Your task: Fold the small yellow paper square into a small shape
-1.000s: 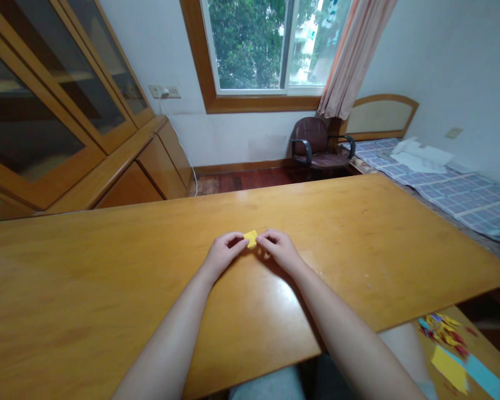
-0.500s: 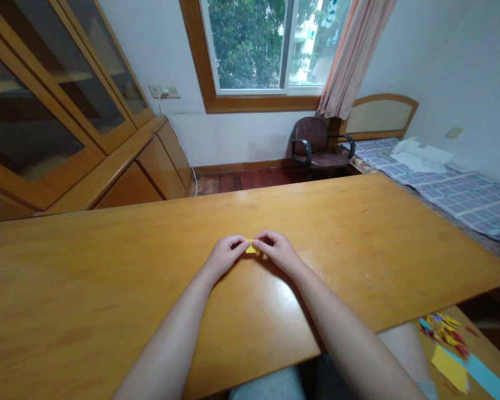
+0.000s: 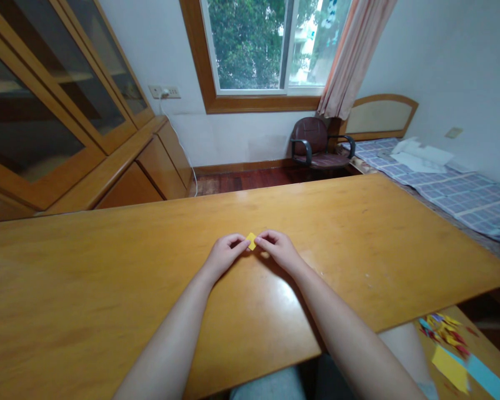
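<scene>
A small piece of yellow paper (image 3: 251, 241) is held up between both hands over the middle of the wooden table (image 3: 108, 289). It shows as a diamond, one corner up and one down. My left hand (image 3: 226, 253) pinches its left corner between thumb and fingers. At the right corner, my right hand (image 3: 278, 248) closes thumb and fingertips on it in the same way. The fingertips hide the paper's side corners, and its folds are too small to make out.
On a lower surface at the bottom right lie a yellow sheet (image 3: 450, 369), a light blue sheet (image 3: 486, 376) and a heap of small coloured paper pieces (image 3: 444, 332). Beyond the table stand an armchair (image 3: 316, 144), a bed (image 3: 454, 186) and a glass-door cabinet (image 3: 87, 161).
The yellow paper has turned from a flat-edged shape to a diamond with a corner up. Both hands stay in nearly the same place, still pinching it.
</scene>
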Demonstrator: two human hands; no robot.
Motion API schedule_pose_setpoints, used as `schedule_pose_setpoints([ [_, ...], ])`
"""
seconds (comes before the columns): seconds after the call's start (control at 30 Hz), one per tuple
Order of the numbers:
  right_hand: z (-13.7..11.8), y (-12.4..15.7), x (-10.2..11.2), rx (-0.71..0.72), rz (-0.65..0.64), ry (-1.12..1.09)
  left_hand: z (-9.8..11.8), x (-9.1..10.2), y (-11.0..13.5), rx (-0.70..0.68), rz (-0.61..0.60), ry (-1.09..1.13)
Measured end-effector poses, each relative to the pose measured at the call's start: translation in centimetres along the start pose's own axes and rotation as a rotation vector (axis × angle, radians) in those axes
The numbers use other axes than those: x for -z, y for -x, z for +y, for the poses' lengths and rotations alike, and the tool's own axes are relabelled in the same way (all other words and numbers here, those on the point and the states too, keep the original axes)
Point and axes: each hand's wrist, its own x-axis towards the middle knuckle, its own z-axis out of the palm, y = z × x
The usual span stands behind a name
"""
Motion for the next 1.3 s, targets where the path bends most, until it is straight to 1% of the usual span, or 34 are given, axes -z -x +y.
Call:
schedule_pose_setpoints([
  [0.1, -0.02, 0.11, -0.04, -0.01, -0.042, 0.053, -0.35, 0.0, -0.13, -0.01, 0.039, -0.006],
  [0.23, 0.01, 0.21, -0.12, -0.039, -0.076, 0.099, -0.64, -0.1, -0.17, -0.034, 0.033, -0.028],
  [0.37, 0.11, 0.18, -0.19, -0.036, -0.065, 0.138, -0.58, -0.19, -0.14, -0.045, 0.044, -0.081],
  [0.6, 0.56, -0.08, -0.16, -0.033, -0.062, 0.123, -0.3, -0.29, -0.19, -0.038, 0.097, -0.101],
  [0.8, 0.5, -0.15, -0.07, 0.024, -0.052, 0.214, -0.47, -0.25, -0.22, -0.037, 0.145, -0.068],
  [0.9, 0.27, -0.17, -0.06, 0.103, -0.001, 0.284, -0.34, -0.25, -0.12, -0.061, 0.138, -0.107],
  [1.0, 0.09, -0.24, -0.01, 0.169, 0.035, 0.299, -0.03, -0.26, 0.0, -0.084, 0.117, -0.162],
  [1.13, 0.05, -0.27, 0.1, 0.179, 0.025, 0.286, 0.26, -0.25, 0.11, -0.105, 0.098, -0.194],
  [1.3, -0.1, -0.26, 0.21, 0.176, 0.032, 0.23, 0.11, -0.24, 0.13, -0.126, 0.097, -0.187],
])
